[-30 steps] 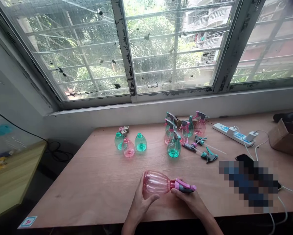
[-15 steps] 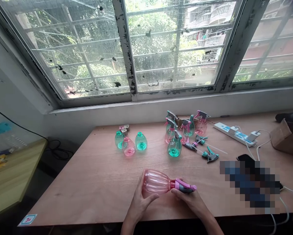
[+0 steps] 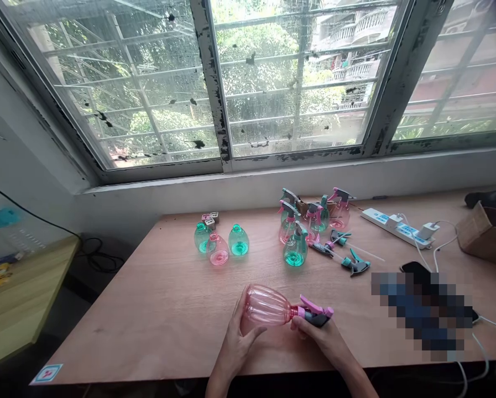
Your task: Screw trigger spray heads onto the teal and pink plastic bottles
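A clear pink spray bottle (image 3: 267, 305) lies on its side in the air above the table's near part, its neck toward the right. My left hand (image 3: 240, 340) is wrapped around the bottle's base end. At the neck, my right hand (image 3: 316, 331) grips the pink and black trigger sprayer head (image 3: 314, 313), thumb on the collar; some of its fingers are hidden behind. The sprayer head sits on the bottle's neck; how tightly, I cannot tell.
Headless green (image 3: 239, 243) and pink bottles (image 3: 218, 251) stand back left beside small dark blocks (image 3: 210, 219). Several bottles with sprayers, including a green spray bottle (image 3: 295, 250), stand back right near loose sprayer heads (image 3: 355, 264). Farther right are a power strip (image 3: 391, 225), cardboard box (image 3: 486, 235) and cables.
The sprayer head has turned on the neck, its pink trigger now standing out more upward. My right thumb and fingers have shifted around the collar. My left hand keeps hold of the bottle.
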Demonstrator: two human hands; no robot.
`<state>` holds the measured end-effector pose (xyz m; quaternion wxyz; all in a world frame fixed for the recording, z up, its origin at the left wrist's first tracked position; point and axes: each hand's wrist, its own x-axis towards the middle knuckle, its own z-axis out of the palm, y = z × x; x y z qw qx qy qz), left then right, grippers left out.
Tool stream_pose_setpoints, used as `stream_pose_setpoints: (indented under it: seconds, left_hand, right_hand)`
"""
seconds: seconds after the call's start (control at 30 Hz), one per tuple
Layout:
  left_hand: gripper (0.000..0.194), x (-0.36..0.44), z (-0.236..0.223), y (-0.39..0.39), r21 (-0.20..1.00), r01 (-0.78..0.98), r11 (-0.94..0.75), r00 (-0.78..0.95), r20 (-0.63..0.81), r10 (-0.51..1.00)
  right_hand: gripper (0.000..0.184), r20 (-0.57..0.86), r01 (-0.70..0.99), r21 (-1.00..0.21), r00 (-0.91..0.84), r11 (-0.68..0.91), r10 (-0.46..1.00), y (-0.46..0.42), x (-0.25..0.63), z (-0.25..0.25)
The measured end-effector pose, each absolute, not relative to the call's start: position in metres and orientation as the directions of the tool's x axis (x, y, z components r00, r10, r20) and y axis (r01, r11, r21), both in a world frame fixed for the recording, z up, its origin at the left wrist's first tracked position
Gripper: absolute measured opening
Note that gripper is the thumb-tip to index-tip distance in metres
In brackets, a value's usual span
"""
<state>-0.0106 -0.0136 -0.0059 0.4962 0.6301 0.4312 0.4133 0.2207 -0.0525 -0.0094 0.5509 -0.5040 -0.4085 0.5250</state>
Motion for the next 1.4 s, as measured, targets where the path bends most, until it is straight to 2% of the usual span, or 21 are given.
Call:
stream_pose_setpoints:
  seconds: [0.1,0.23,0.37,0.43,0.53,0.63,0.73,0.83,0.9,1.07,1.23,1.3,1.4]
  left_hand:
    - [0.087,-0.01,-0.006,-0.014,0.986,0.12,-0.12,0.29,0.081,0.954]
    - [0.079,-0.011,-0.009,-0.012,0.989,0.095,-0.115,0.286,0.084,0.955]
    - [0.078,-0.01,-0.009,-0.011,0.986,0.099,-0.133,0.27,0.102,0.957]
    - [0.084,-0.009,-0.009,-0.01,0.987,0.096,-0.132,0.273,0.101,0.957]
    - [0.089,-0.01,-0.01,-0.011,0.99,0.09,-0.113,0.274,0.084,0.958]
    - [0.081,-0.01,-0.009,-0.011,0.989,0.091,-0.119,0.263,0.091,0.96]
    - [0.078,-0.01,-0.007,-0.012,0.985,0.118,-0.126,0.259,0.092,0.961]
    - [0.084,-0.01,-0.006,-0.012,0.983,0.15,-0.107,0.273,0.063,0.96]
    - [0.088,-0.01,-0.007,-0.011,0.985,0.142,-0.101,0.281,0.058,0.958]
    - [0.082,-0.011,-0.012,-0.009,0.988,0.109,-0.108,0.269,0.075,0.96]
    - [0.087,-0.01,-0.012,-0.011,0.974,0.183,-0.134,0.255,0.084,0.963]
    - [0.089,-0.01,-0.013,-0.011,0.975,0.18,-0.131,0.253,0.082,0.964]
    - [0.083,-0.01,-0.013,-0.01,0.983,0.147,-0.112,0.249,0.073,0.966]
  right_hand:
    - [0.042,-0.063,-0.161,-0.986,0.12,-0.043,0.991,-0.052,0.22,-0.009]
    - [0.035,-0.01,-0.123,-0.992,0.116,0.004,0.993,-0.051,0.219,-0.008]
    - [0.049,-0.085,-0.191,-0.98,0.139,-0.057,0.987,-0.051,0.219,-0.011]
    - [0.053,-0.103,-0.203,-0.977,0.149,-0.071,0.983,-0.052,0.218,-0.011]
    - [0.04,-0.046,-0.148,-0.989,0.113,-0.029,0.992,-0.052,0.218,-0.007]
    - [0.033,0.005,-0.102,-0.995,0.084,0.014,0.996,-0.052,0.218,-0.002]
    - [0.032,-0.049,-0.107,-0.993,0.087,-0.039,0.995,-0.052,0.219,-0.002]
    - [0.036,-0.09,-0.13,-0.988,0.095,-0.078,0.991,-0.053,0.219,-0.002]
    - [0.035,-0.063,-0.119,-0.992,0.094,-0.052,0.994,-0.053,0.218,-0.001]
    - [0.033,-0.013,-0.107,-0.994,0.089,-0.004,0.996,-0.051,0.218,-0.005]
    - [0.058,-0.118,-0.185,-0.978,0.093,-0.1,0.989,-0.049,0.221,-0.016]
    - [0.054,-0.111,-0.177,-0.98,0.117,-0.09,0.987,-0.049,0.22,-0.015]
    - [0.038,-0.031,-0.139,-0.99,0.138,-0.011,0.99,-0.051,0.216,-0.01]
